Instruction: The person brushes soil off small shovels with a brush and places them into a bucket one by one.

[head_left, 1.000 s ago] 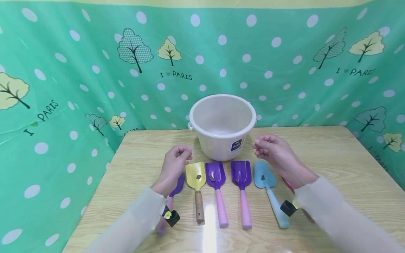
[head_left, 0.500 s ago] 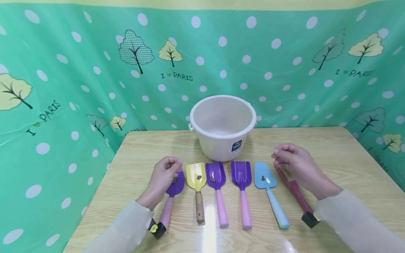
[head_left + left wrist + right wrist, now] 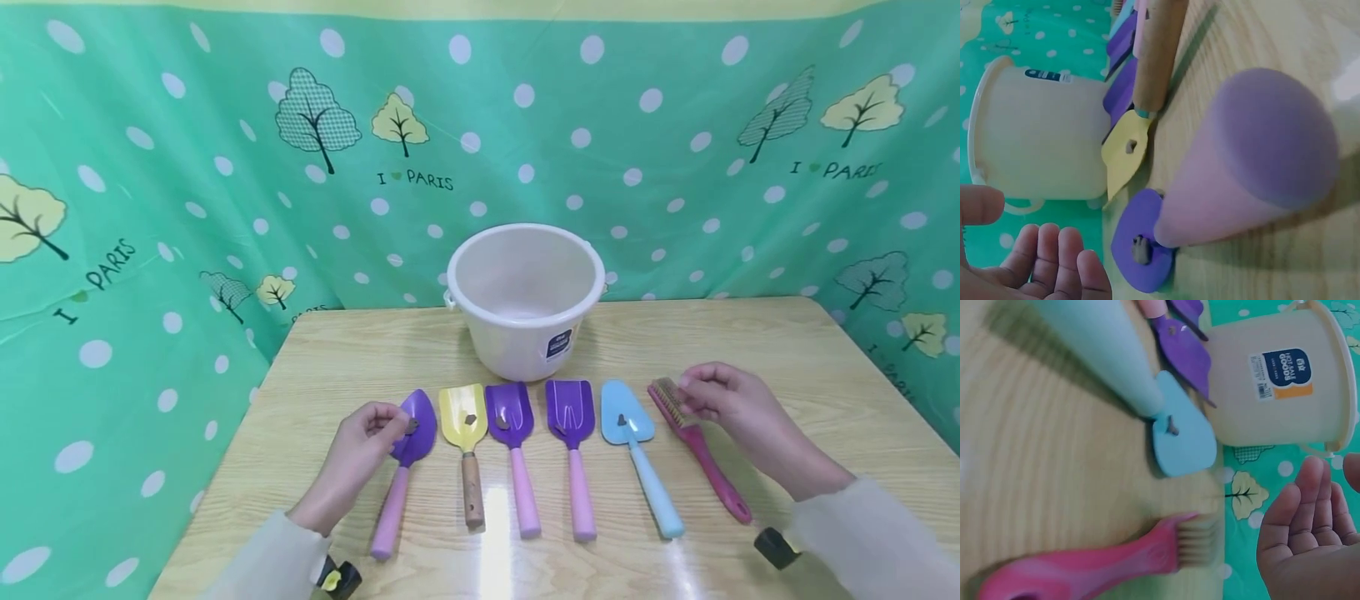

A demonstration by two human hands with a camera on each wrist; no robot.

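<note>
My left hand (image 3: 358, 450), fingers loosely bent and holding nothing, hovers by the leftmost purple pointed trowel (image 3: 422, 433) with a pink handle. In the left wrist view a gap shows between its thumb and fingers. On the right, my other hand (image 3: 742, 408) hangs relaxed over the bristle end of a pink-handled brush (image 3: 708, 467), nothing in its grasp. Between the hands lie a yellow scoop (image 3: 463, 412) with a wooden handle, two purple shovels (image 3: 512, 417) (image 3: 571, 417) with pink handles, and a light blue trowel (image 3: 624, 404). Small brown bits lie on the blades.
A white bucket (image 3: 517, 346) with a dark label stands upright behind the row of tools. The wooden table (image 3: 360, 350) ends at a green dotted curtain (image 3: 517, 179) along the back and sides.
Both hands have moved apart and toward the person, the left one leftward and the right one rightward. The pointed purple trowel and the brush now show more fully; the tools stay put.
</note>
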